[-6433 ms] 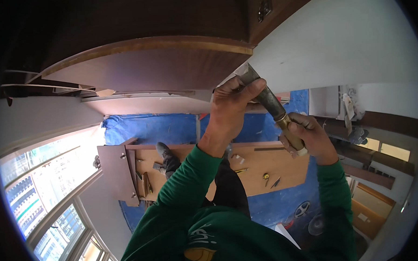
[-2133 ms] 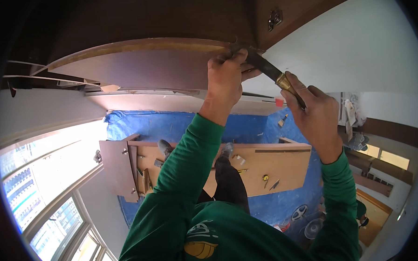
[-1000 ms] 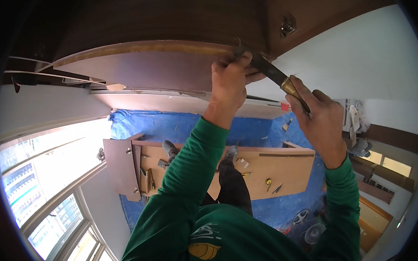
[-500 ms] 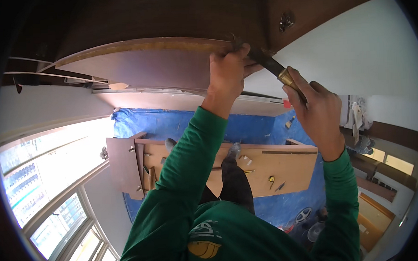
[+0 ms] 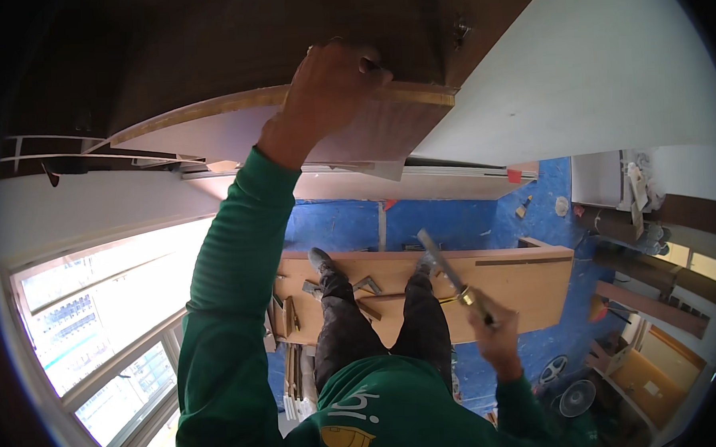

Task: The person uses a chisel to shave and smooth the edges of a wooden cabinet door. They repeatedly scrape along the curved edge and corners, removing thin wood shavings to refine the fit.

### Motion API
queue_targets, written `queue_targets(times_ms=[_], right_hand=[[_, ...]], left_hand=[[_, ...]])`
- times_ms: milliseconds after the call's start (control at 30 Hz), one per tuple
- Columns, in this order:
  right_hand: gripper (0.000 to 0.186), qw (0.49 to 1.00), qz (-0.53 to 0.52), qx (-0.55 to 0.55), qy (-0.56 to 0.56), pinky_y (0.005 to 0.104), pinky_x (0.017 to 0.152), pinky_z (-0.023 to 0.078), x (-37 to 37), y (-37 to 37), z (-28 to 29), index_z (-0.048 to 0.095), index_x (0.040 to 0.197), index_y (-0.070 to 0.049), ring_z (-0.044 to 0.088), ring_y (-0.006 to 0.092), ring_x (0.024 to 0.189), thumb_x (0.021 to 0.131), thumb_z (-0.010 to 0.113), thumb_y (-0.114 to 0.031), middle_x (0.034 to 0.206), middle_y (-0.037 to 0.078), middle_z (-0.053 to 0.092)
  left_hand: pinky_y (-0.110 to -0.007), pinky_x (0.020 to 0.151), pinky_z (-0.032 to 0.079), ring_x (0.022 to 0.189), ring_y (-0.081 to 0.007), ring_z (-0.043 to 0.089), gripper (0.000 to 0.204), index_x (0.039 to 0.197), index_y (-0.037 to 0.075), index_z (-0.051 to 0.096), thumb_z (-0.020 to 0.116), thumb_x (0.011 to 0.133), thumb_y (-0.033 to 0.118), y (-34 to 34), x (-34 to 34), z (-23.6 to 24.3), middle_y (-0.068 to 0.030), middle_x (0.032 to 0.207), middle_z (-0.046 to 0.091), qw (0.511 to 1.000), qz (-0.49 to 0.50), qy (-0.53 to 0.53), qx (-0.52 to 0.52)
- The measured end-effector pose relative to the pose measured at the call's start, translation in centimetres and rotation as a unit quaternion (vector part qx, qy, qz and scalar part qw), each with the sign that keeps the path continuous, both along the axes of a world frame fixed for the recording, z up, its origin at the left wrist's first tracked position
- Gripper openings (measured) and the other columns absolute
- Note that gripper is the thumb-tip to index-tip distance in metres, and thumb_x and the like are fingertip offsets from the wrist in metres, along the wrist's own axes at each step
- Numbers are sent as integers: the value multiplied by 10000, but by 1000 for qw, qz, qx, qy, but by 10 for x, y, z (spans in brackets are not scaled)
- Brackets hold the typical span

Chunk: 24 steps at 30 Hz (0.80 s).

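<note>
My right hand (image 5: 500, 337) grips the chisel (image 5: 443, 261) right of centre, now clear of the panel (image 5: 374, 136); left fingers (image 5: 341, 60) curl, hold unclear.

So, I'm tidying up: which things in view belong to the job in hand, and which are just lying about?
In use, it seems:
chisel-like tool, in the right hand
light-edged board, by the left hand
wooden platform, underfoot

Lying about, apparently:
brush, on blue sheeting
L-shaped piece, on the platform

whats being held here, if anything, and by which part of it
The right hand holds the chisel by its handle. Whether the left hand holds anything cannot be told.
</note>
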State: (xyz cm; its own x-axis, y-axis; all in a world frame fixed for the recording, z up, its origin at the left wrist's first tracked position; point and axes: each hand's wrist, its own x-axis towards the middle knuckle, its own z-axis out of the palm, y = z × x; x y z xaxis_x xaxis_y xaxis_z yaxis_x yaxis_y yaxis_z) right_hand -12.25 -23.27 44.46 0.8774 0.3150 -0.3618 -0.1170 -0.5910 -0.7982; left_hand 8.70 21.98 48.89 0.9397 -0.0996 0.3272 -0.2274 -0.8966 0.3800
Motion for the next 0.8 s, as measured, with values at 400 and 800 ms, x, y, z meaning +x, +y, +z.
queue_targets(times_ms=[400,800], right_hand=[[413,998,32,-17,54,384,658,562,-49,-2,-38,806,1382,-11,727,194,695,1007,862,-176,849,157,781],[498,879,172,-138,-423,397,539,478,198,32,96,818,1424,-82,584,232,558,951,925,-194,735,95,634]], left_hand=[[-407,859,625,969,-285,812,171,1120,92,879,832,1015,220,10,-2,4,-130,1070,841,986,100,87,-103],[-408,970,690,1092,-306,831,409,1420,-130,686,708,1139,165,-148,-100,-33,-223,1198,820,657,128,129,-731]])
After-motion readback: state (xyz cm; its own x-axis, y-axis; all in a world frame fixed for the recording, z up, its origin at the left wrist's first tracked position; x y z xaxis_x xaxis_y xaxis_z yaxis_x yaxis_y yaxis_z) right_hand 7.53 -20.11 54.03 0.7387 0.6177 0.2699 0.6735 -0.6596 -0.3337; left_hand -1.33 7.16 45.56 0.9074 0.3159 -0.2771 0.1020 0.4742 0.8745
